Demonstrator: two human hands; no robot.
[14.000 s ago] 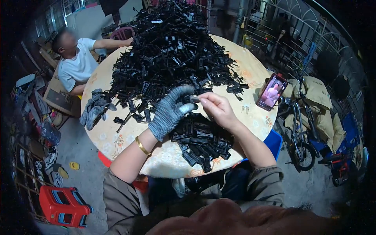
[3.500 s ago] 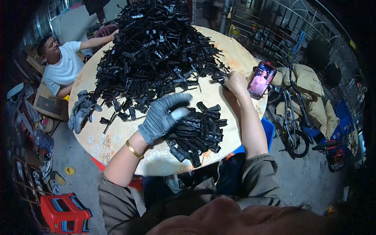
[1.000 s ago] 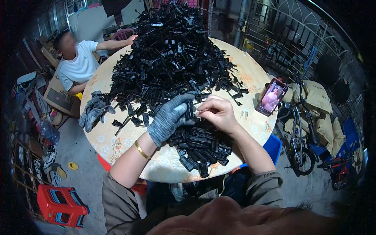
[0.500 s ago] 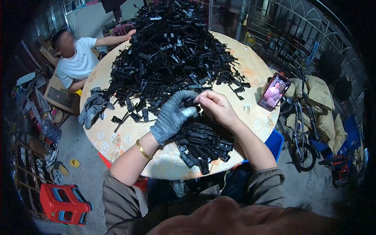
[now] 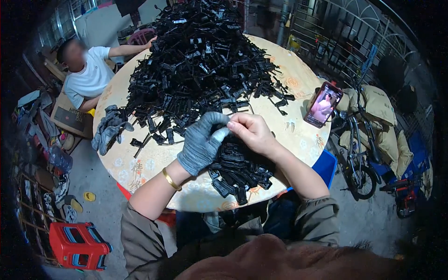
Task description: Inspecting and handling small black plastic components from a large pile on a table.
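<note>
Head view: left hand (image 5: pixel 201 143), right hand (image 5: pixel 252 133) meet; held part hidden.

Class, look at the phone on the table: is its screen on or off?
On. The phone leans at the table edge, its screen lit with a bright pinkish picture.

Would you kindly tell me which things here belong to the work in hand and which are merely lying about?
In the work:
- gloved left hand
- bare right hand
- big heap of black plastic parts
- small pile under the hands

Lying about:
- spare grey gloves
- phone
- bicycle
- red stool
</note>
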